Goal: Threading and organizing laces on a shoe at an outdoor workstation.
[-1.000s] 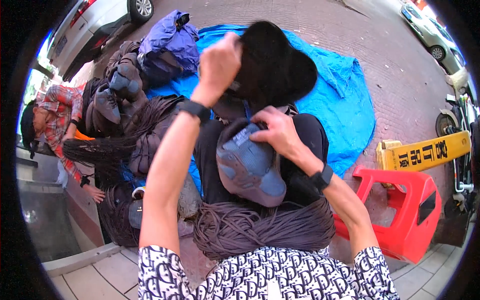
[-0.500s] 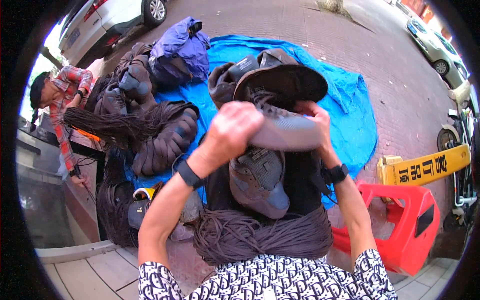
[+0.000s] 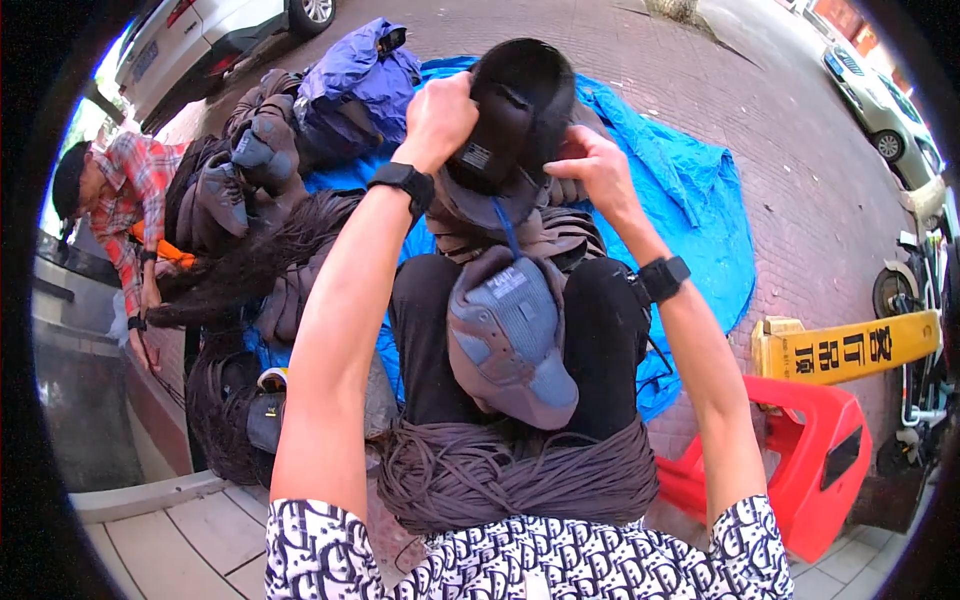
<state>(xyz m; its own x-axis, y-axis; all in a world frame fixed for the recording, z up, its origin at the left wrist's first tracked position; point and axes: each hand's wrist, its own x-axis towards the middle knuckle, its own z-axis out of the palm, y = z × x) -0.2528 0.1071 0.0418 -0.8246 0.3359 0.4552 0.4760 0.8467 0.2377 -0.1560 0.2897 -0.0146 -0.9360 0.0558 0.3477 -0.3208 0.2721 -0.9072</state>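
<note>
A dark shoe upper (image 3: pixel 500 125), its hollow underside showing, is raised in front of me. My left hand (image 3: pixel 440 118) is closed on its left edge. By its right edge, my right hand (image 3: pixel 598 170) has thumb and fingers apart; whether the fingertips touch it is hard to see. Below, a grey-brown and blue shoe upper (image 3: pixel 505 335) rests between my knees, toe toward me. A thin blue strip (image 3: pixel 506 228) runs up from it. Across my lap lies a thick bundle of dark laces (image 3: pixel 520 470). More stacked uppers (image 3: pixel 565 235) sit beyond my knees.
A blue tarp (image 3: pixel 700 250) spreads ahead. Left are piled shoe uppers (image 3: pixel 225 195), a purple bag (image 3: pixel 355 85) and a person in a plaid shirt (image 3: pixel 135 190) handling dark cords. Right stand a red plastic stool (image 3: pixel 800 480) and a yellow sign (image 3: pixel 850 345). Parked cars stand farther off.
Both hands have moved up and away from me, and the raised upper has tipped to show its dark underside. The right hand's fingers have spread. The lower upper is now in fuller view.
</note>
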